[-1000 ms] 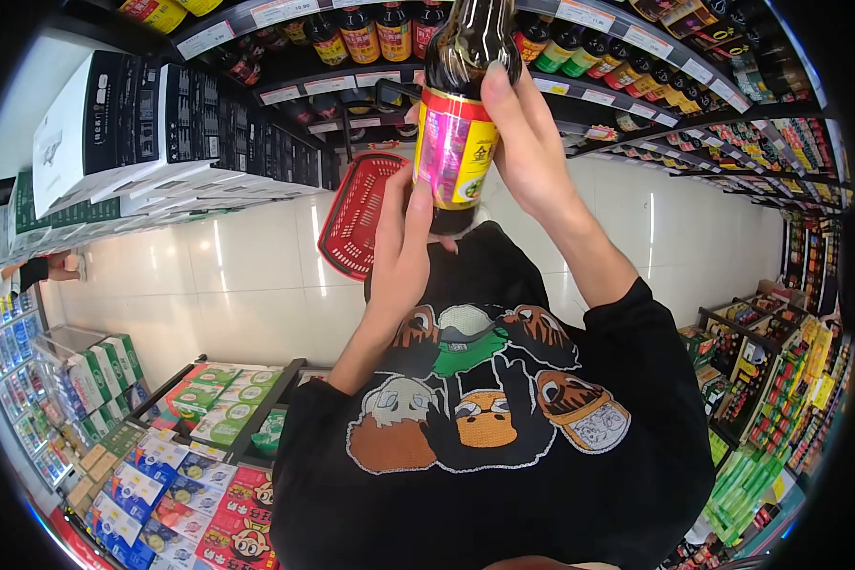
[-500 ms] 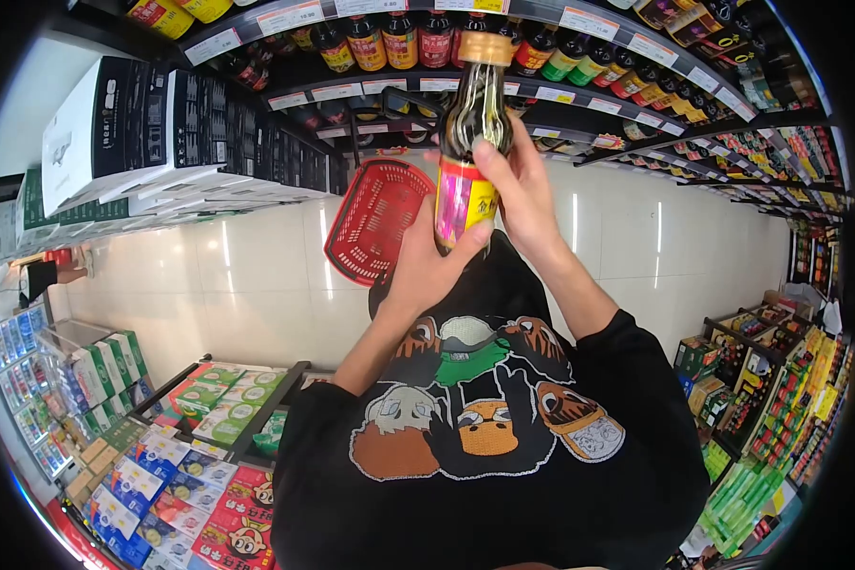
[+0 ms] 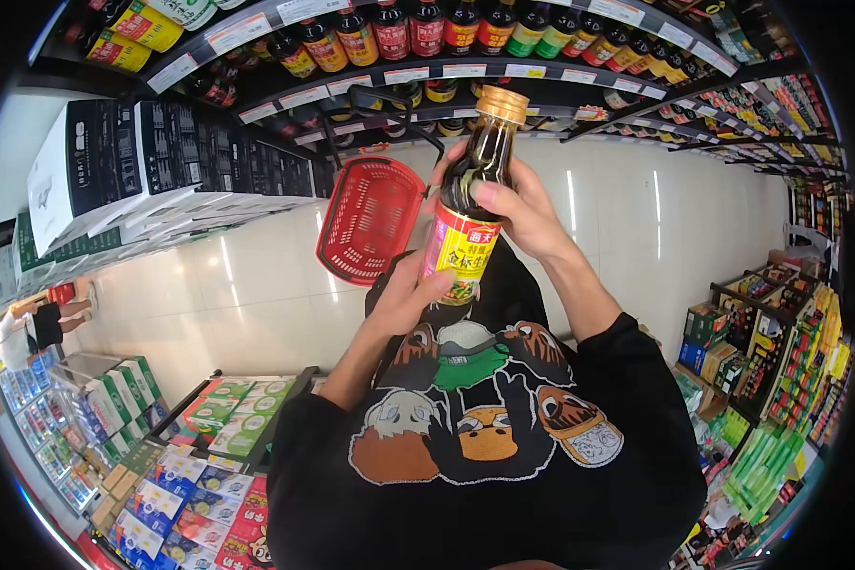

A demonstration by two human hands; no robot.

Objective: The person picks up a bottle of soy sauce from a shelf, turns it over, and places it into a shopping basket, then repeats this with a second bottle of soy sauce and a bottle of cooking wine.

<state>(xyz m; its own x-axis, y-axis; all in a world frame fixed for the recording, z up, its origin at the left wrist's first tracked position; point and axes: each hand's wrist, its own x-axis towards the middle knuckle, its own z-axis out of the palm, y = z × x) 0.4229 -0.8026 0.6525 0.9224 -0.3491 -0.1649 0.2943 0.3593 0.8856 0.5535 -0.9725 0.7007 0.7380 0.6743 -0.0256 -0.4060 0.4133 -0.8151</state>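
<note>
The left hand [image 3: 410, 296] is cupped under the foot of a bottle [image 3: 462, 249], thumb pressed against the lower edge of the label. The right hand [image 3: 521, 217] is wrapped round the bottle's shoulder, thumb across the dark glass and fingers closed behind it. Both hands grip the bottle, which is held in the air in front of the chest, tilted a little, with its gold cap [image 3: 502, 103] pointing up toward the shelf [image 3: 446, 72].

The red and yellow label faces the camera, so the step in hand looks like reading or checking it.

Just left of the hands hangs a red basket [image 3: 369, 220], seen from its mesh side with its black handle [image 3: 382, 99] above. I cannot tell what carries it, nor whether anything lies in it.

A next move, whether to the basket or to the shelf, would call for one hand to take the full weight: the right has the firmer hold near the neck, and the left would have to let go of the foot first. The glass looks heavy and smooth, so a loose grip could slip.

The shelf holds rows of similar dark bottles. Stacked boxes [image 3: 114, 161] stand to the left, pale floor [image 3: 256, 285] lies below, and another person [image 3: 30, 334] stands well apart at the far left.
</note>
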